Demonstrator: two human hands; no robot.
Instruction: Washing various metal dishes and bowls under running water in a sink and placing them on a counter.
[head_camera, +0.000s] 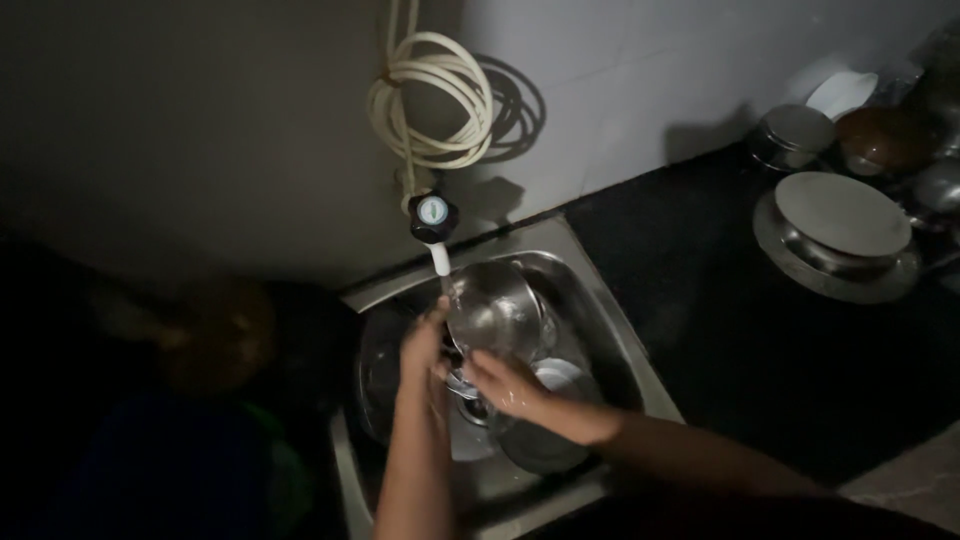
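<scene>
Left hand (425, 345) grips left rim of round shiny steel bowl (495, 305), held tilted over steel sink (600, 310) under white tap spout (439, 258). Right hand (508, 385) fingers curled, pressed on bowl's near edge. Far right on dark surface (720, 330): stacked steel plates (838, 235).

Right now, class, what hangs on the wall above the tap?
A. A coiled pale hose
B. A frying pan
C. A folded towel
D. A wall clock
A: a coiled pale hose hangs looped on the wall directly above the tap, which runs into the steel bowl held over the sink.
</scene>
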